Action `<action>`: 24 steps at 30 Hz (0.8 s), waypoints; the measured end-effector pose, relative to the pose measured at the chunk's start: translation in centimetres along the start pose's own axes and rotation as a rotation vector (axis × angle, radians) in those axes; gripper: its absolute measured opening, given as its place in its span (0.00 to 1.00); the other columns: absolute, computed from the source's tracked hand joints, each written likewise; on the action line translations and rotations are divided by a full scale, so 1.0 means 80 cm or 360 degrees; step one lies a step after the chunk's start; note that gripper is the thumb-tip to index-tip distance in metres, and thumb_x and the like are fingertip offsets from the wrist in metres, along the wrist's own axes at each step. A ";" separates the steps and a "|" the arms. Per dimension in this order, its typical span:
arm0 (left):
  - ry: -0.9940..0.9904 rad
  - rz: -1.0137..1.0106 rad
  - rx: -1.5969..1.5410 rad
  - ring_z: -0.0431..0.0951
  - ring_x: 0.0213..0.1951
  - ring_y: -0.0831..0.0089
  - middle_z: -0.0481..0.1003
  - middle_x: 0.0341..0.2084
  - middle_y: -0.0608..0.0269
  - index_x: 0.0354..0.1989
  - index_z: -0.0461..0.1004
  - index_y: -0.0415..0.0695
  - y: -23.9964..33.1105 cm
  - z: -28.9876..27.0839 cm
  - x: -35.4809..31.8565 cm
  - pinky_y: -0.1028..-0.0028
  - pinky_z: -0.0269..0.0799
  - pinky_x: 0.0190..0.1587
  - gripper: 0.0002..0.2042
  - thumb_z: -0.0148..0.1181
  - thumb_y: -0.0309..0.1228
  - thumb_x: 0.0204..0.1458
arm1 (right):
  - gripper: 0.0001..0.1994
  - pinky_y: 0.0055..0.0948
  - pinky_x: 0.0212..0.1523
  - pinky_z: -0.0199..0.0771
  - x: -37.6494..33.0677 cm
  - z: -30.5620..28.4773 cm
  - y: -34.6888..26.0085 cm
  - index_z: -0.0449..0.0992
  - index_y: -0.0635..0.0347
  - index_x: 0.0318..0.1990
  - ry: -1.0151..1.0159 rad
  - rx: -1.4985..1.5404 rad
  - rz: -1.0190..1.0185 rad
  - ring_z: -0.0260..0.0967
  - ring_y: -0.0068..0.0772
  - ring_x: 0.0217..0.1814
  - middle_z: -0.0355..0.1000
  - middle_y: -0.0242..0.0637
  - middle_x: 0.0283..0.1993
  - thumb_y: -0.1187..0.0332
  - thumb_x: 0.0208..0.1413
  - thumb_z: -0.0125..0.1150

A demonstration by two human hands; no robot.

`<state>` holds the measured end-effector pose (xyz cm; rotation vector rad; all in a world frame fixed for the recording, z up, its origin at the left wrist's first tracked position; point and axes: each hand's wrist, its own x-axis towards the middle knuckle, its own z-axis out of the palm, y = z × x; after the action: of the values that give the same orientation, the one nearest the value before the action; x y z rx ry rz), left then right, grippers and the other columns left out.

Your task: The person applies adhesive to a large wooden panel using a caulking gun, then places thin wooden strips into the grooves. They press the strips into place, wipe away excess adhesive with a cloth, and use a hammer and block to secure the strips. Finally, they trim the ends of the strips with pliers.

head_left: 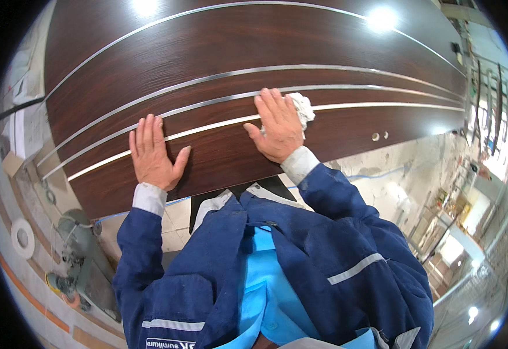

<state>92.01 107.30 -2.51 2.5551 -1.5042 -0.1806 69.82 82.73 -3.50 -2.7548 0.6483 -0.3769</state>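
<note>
A large dark brown wood-grain panel, probably a door, lies flat before me with several thin silver strips running across it. My left hand rests flat on its near left part, fingers stretched over the nearest strips, with nothing in it. Under my right hand is a crumpled white rag, pressed and held against the panel over the two nearest strips. The rag bulges out beside the fingers; the rest is hidden under the palm.
Two small round holes pierce the panel near its right end. Left of me on the floor stand a grey-green machine and a white ring-shaped roll. Racks and shelving stand to the right. My body is close to the panel's near edge.
</note>
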 end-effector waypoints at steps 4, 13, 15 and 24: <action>-0.0055 -0.0052 -0.0047 0.49 0.80 0.49 0.54 0.78 0.46 0.79 0.53 0.39 -0.001 -0.014 -0.001 0.46 0.40 0.79 0.48 0.63 0.57 0.57 | 0.27 0.57 0.75 0.61 0.004 0.001 0.003 0.77 0.63 0.62 0.0102 0.0149 -0.0157 0.68 0.56 0.73 0.74 0.52 0.67 0.58 0.58 0.71; -0.0076 -0.0028 -0.0236 0.45 0.81 0.49 0.51 0.79 0.43 0.78 0.53 0.38 -0.019 -0.003 -0.017 0.47 0.34 0.80 0.46 0.54 0.61 0.62 | 0.18 0.45 0.61 0.74 0.033 0.021 -0.127 0.79 0.67 0.59 0.0177 0.0585 -0.0125 0.78 0.53 0.59 0.80 0.50 0.58 0.68 0.65 0.65; -0.0091 -0.0023 -0.0298 0.46 0.81 0.47 0.52 0.78 0.41 0.78 0.53 0.38 -0.016 -0.007 -0.016 0.45 0.34 0.80 0.42 0.54 0.55 0.64 | 0.19 0.47 0.65 0.71 0.048 0.039 -0.164 0.78 0.67 0.61 0.0086 0.0608 0.0008 0.75 0.55 0.64 0.78 0.51 0.62 0.65 0.68 0.62; 0.0003 -0.0100 -0.0399 0.38 0.82 0.44 0.45 0.80 0.38 0.79 0.49 0.36 -0.154 -0.050 -0.080 0.43 0.30 0.80 0.49 0.52 0.65 0.62 | 0.30 0.55 0.81 0.48 0.074 0.061 -0.209 0.70 0.60 0.72 -0.0097 -0.0216 -0.0093 0.54 0.57 0.82 0.63 0.51 0.77 0.49 0.72 0.53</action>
<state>100.20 119.10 -1.06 2.4022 -1.3090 -0.3510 83.01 95.38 -1.38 -2.9068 0.6000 -0.2692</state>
